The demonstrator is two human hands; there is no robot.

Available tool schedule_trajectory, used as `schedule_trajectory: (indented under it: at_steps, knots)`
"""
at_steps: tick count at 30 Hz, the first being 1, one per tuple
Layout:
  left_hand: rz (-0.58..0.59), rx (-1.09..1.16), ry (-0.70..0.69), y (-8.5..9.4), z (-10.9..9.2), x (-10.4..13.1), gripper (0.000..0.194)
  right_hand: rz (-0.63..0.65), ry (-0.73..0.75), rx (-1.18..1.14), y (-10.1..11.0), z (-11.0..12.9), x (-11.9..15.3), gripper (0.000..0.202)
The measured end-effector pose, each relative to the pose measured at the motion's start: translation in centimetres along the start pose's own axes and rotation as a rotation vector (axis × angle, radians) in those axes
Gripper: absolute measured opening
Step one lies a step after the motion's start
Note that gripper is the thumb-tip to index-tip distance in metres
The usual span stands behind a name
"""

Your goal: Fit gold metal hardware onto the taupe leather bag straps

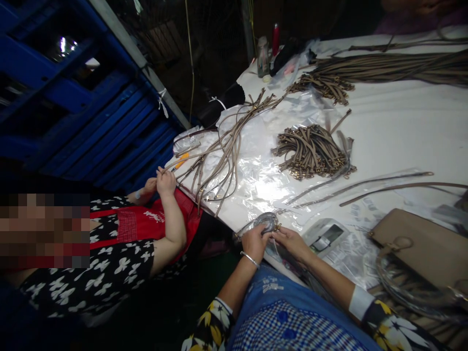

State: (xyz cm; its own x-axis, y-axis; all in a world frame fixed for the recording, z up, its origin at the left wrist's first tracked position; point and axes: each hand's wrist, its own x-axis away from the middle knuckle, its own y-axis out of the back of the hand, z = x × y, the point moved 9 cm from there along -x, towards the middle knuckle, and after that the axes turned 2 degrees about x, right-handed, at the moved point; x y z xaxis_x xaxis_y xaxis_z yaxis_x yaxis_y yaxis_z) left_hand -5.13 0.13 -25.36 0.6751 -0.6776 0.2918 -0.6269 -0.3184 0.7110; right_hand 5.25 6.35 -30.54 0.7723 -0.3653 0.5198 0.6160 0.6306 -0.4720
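My left hand [255, 242], with a silver bangle at the wrist, is closed around a coiled strap [269, 221] that looks wrapped in clear plastic, at the table's front edge. My right hand [290, 242] pinches the coil's right side beside a small gold-coloured clasp [278, 227]. The fingertips of both hands nearly meet there. A thin pale strand hangs below them. Just right of my right hand lies a white device with a dark display [327, 237]. Clear plastic sleeves [261, 187] are spread on the table beyond the coil.
A bundle of short straps [312, 152] and long loose straps [228, 146] lie across the white table [395, 131]. More straps [395, 67] are at the back. A tan bag [424, 248] sits at right. At left, a co-worker in a red apron [157, 219] handles straps beside blue pallets [106, 131].
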Motion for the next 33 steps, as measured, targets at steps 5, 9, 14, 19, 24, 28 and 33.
schedule_trajectory:
  at_steps: [5,9,14,19,24,28,33]
  knots:
    - [0.019,-0.052,0.016,-1.8,1.9,-1.1,0.028,-0.116,-0.097,0.101,2.0,-3.1,-1.4,0.036]
    - [0.030,-0.051,0.023,-2.9,3.0,-1.6,0.029,-0.200,-0.162,0.188,3.6,-4.7,-2.1,0.021]
    - [0.015,-0.036,0.067,-3.8,4.1,-2.0,0.030,-0.232,-0.217,0.248,5.0,-5.3,-2.5,0.019]
    - [0.020,-0.021,0.095,-4.3,4.2,-2.3,0.028,-0.258,-0.263,0.226,6.1,-5.4,-2.8,0.021]
    - [0.021,0.004,0.114,-4.9,4.0,-2.4,0.028,-0.263,-0.237,0.201,6.4,-5.2,-2.9,0.023]
    - [0.014,0.035,0.086,-5.3,3.8,-2.5,0.029,-0.256,-0.159,0.252,6.3,-5.1,-2.8,0.022]
    - [0.029,0.043,0.037,-5.8,3.7,-2.7,0.027,-0.162,-0.050,0.428,6.0,-4.0,-3.3,0.018]
